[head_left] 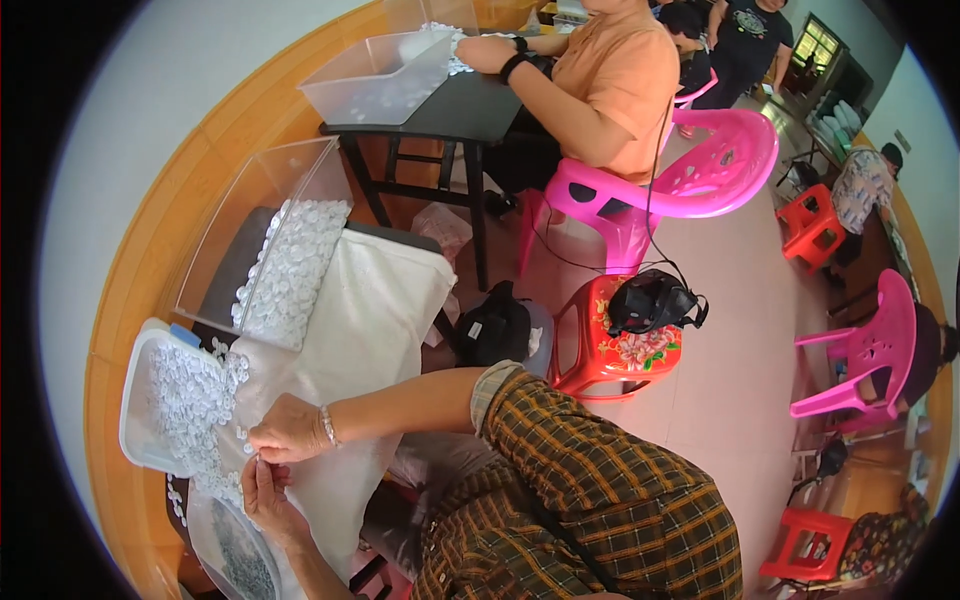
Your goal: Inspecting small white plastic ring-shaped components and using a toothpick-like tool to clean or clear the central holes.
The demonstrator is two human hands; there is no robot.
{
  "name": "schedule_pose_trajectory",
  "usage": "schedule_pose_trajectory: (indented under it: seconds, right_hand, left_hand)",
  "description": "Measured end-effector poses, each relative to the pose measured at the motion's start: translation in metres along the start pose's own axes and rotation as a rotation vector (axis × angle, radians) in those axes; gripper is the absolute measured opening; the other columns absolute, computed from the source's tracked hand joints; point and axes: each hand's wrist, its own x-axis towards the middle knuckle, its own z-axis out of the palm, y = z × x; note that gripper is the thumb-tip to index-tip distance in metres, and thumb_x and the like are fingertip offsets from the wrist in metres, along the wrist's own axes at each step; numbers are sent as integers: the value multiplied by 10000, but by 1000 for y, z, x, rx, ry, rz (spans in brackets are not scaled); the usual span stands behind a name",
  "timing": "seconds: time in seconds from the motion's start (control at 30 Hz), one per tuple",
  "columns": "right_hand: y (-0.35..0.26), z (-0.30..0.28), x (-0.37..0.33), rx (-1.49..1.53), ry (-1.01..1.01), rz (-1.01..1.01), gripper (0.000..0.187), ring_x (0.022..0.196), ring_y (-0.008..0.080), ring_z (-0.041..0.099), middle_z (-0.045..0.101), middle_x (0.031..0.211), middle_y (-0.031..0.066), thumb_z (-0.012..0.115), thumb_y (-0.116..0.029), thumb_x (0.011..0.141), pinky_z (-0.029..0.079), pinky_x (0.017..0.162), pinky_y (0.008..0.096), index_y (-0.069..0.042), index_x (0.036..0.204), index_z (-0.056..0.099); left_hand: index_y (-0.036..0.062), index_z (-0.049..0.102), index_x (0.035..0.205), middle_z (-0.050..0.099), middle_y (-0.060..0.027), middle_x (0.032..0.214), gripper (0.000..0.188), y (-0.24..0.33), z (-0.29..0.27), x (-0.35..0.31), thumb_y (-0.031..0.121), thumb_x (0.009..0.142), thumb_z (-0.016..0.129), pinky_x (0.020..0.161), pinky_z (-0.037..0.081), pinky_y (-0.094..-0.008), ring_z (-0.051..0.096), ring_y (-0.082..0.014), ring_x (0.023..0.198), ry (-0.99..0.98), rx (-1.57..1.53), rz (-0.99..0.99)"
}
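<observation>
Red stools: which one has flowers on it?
The flowered red stool is the one under the black bag, nearest the plaid shirt; no flowers show on the other red stools.

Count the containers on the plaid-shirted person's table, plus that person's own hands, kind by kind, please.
Clear rectangular bin: 1
White tub: 1
Rounded tub with small greyish pieces: 1
Hands, right hand and left hand: 2
Total: 5
</observation>
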Motion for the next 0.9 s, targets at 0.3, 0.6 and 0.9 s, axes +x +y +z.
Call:
schedule_pose_trajectory:
  seconds: [0.3, 0.6, 0.9]
  right_hand:
    - [2, -5, 3, -9, -41, 95, 60, 544, 269, 586, 578, 583, 64, 592, -184, 749, 445, 490, 374, -131, 722, 594]
    - [18, -1, 5, -298, 7, 166, 93, 692, 231, 572, 540, 689, 20, 642, -182, 673, 448, 566, 369, -147, 601, 594]
    - [19, -4, 4, -363, 16, 164, 99, 763, 241, 530, 524, 697, 41, 666, -209, 613, 419, 631, 386, -148, 550, 619]
  left_hand:
    - [27, 610, 981, 625, -23, 801, 171, -9, -10, 1, 167, 907, 546, 544, 386, -178, 518, -59, 622, 44, 14, -2]
    - [31, 610, 995, 645, -51, 819, 158, -13, -9, 2, 140, 889, 568, 531, 385, -171, 534, -61, 620, 64, 1, 18]
    - [32, 608, 999, 641, -55, 796, 168, -17, -6, 0, 153, 896, 557, 499, 367, -175, 512, -57, 579, 13, 52, 16]
